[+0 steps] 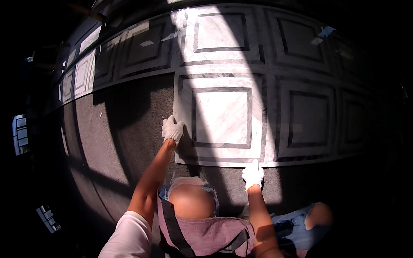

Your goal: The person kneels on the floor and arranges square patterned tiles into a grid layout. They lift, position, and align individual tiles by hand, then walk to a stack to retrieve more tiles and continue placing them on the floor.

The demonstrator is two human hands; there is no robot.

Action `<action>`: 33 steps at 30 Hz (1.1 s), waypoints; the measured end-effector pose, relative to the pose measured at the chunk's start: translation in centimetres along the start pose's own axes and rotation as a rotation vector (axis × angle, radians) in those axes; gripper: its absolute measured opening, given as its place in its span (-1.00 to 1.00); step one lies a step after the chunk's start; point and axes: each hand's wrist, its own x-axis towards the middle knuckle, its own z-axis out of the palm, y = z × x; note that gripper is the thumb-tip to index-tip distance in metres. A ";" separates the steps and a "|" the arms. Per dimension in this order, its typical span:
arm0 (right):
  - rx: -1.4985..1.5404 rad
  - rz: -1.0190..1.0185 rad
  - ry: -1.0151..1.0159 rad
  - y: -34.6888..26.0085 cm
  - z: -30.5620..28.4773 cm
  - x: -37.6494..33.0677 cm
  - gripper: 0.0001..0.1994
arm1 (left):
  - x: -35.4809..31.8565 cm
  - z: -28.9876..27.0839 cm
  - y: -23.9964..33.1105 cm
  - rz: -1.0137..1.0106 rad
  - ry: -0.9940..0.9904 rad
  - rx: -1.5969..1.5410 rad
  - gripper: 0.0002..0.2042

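A white marble floor tile [183, 107] with dark square inlay bands lies in front of me, half in bright sun. Both my hands wear white knit gloves. My left hand [173, 130] is at the tile's left edge, its fingers bent over that edge near the lower corner. At the near edge, close to the right corner, my right hand [253, 176] has one finger reaching onto the tile and the others curled against the side. The undersides of the fingers are hidden on both hands.
More marble tiles [305, 114] of the same pattern adjoin on the right, and a row [142, 45] runs behind. Rough grey floor [92, 129] stretches to the left and under my knees. Small pale pieces [146, 43] lie on the back tiles. Hard shadows cross everything.
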 end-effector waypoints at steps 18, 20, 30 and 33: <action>-0.106 -0.104 -0.021 -0.4 2.0 -1.5 -0.79 | 0.0 -0.7 -1.4 0.279 -0.085 0.034 -0.53; -0.148 -0.120 0.044 -0.3 2.5 -1.8 -0.78 | 0.2 -0.7 -1.8 0.304 -0.081 0.039 -0.52; -0.129 -0.067 0.081 -1.5 2.3 -1.9 -0.84 | -0.7 -0.7 -1.3 0.345 -0.054 0.054 -0.47; -0.266 -0.116 0.135 -1.7 2.6 -2.0 -0.81 | -0.7 -0.6 -0.9 0.318 -0.061 0.050 -0.48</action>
